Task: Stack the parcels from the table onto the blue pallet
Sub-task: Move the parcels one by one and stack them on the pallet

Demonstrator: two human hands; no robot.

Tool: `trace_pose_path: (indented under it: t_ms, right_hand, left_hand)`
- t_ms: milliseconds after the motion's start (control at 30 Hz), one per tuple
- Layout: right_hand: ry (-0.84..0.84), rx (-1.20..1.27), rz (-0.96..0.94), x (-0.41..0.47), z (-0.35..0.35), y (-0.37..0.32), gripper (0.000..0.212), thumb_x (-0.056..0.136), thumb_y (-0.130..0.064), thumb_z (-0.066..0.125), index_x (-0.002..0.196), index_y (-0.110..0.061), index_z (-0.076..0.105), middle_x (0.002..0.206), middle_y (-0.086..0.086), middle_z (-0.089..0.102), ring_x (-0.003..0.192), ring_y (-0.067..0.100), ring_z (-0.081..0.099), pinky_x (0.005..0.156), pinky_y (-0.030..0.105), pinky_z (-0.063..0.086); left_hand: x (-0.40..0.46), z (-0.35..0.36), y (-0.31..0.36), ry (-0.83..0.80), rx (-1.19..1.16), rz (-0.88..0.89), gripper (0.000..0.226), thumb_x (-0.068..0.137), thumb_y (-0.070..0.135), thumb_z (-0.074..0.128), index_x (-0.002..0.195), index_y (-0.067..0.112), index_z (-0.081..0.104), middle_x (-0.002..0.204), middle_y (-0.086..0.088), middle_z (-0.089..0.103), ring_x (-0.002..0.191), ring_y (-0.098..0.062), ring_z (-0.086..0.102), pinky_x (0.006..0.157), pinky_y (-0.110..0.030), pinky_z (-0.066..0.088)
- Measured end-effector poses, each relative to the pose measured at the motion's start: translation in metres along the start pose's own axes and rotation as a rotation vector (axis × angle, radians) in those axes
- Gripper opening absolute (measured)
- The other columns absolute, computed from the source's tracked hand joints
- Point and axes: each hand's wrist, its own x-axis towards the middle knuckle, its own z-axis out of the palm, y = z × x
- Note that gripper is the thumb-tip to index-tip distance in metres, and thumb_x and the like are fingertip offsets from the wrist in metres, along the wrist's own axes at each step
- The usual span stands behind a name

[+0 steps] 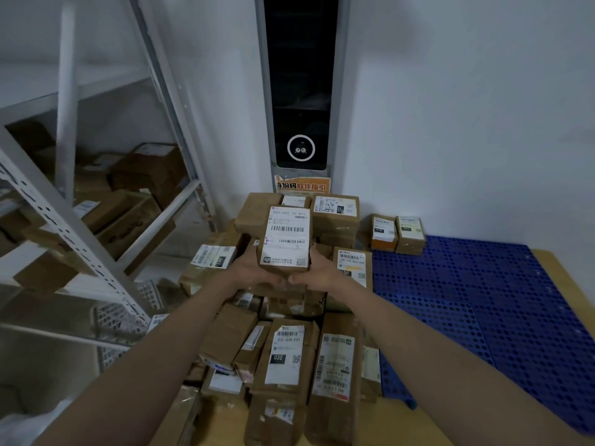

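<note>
One head-worn wide-angle view looks forward and steeply down from above the person's forearms. It sits close over the parcel heap (283, 317) at 6 o'clock, with the blue pallet (483, 300) at 3 o'clock and shelving (80, 226) at 9 o'clock.

- This is a parcel pickup or sorting room, a small courier depot rather than a home.
- Brown taped parcels (283, 355) with printed barcode labels and shelf numbers lie heaped on a wooden table (557, 268).
- A blue perforated plastic pallet (483, 300) lies on that table, with two small labelled boxes (397, 233) at its far corner.
- Grey slotted-steel shelving (80, 239) on the left holds more cartons.
- A tall scanning kiosk (301, 91) with a dark screen stands against the white wall, an orange pickup-instruction sign (302, 185) stuck below it.
</note>
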Motion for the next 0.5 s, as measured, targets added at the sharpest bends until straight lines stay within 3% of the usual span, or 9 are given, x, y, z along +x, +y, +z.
trace_pose_path:
  t_ms: [67,133,200,300,400,500]
  right_hand:
    - [0.016,0.005,-0.038,-0.006,-0.002,-0.005,0.090,0.075,-0.019,0.082,0.147,-0.023,0.030,0.142,0.000,0.053,0.133,0.021,0.047,0.112,0.043,0.039]
    - [0.024,0.018,-0.069,-0.016,-0.006,-0.012,0.096,0.069,-0.033,0.083,0.148,-0.026,0.030,0.143,-0.003,0.053,0.134,0.020,0.047,0.112,0.045,0.040]
    - [0.039,0.026,-0.105,-0.023,-0.010,-0.015,0.108,0.057,-0.052,0.080,0.149,-0.031,0.027,0.144,-0.008,0.052,0.135,0.018,0.045,0.112,0.046,0.039]
    - [0.086,0.032,-0.148,-0.028,-0.022,-0.010,0.112,0.053,-0.063,0.077,0.149,-0.035,0.025,0.146,-0.010,0.049,0.137,0.019,0.044,0.113,0.048,0.038]
    - [0.167,0.018,-0.159,-0.049,-0.042,-0.007,0.109,0.054,-0.062,0.078,0.147,-0.035,0.027,0.146,-0.008,0.050,0.137,0.021,0.044,0.113,0.049,0.038]
    - [0.243,-0.005,-0.151,-0.091,-0.067,-0.013,0.094,0.071,-0.042,0.081,0.149,-0.029,0.030,0.146,-0.006,0.050,0.136,0.020,0.044,0.114,0.047,0.037]
  left_hand:
    - [-0.003,-0.003,0.006,-0.011,0.015,0.019,0.078,0.060,-0.004,0.088,0.130,0.015,0.058,0.121,0.007,0.067,0.112,-0.004,0.060,0.085,-0.013,0.051]
    - [-0.007,-0.004,0.014,-0.019,0.031,0.028,0.082,0.054,0.008,0.093,0.128,0.021,0.061,0.121,0.008,0.068,0.116,-0.008,0.060,0.099,-0.029,0.050]
    - [-0.011,-0.004,0.024,-0.022,0.049,0.044,0.078,0.054,0.012,0.093,0.125,0.023,0.062,0.120,0.009,0.068,0.114,-0.008,0.062,0.100,-0.033,0.050]
    - [-0.011,0.001,0.041,-0.031,0.071,0.058,0.078,0.048,0.021,0.094,0.120,0.026,0.065,0.121,0.008,0.068,0.113,-0.009,0.062,0.100,-0.034,0.050]
    - [-0.010,0.016,0.064,-0.066,0.135,0.081,0.070,0.055,0.018,0.093,0.118,0.028,0.065,0.122,0.009,0.066,0.117,-0.013,0.059,0.105,-0.036,0.045]
    - [-0.005,0.039,0.086,-0.109,0.197,0.138,0.068,0.065,0.013,0.089,0.126,0.025,0.060,0.125,0.012,0.062,0.118,-0.011,0.055,0.106,-0.033,0.042]
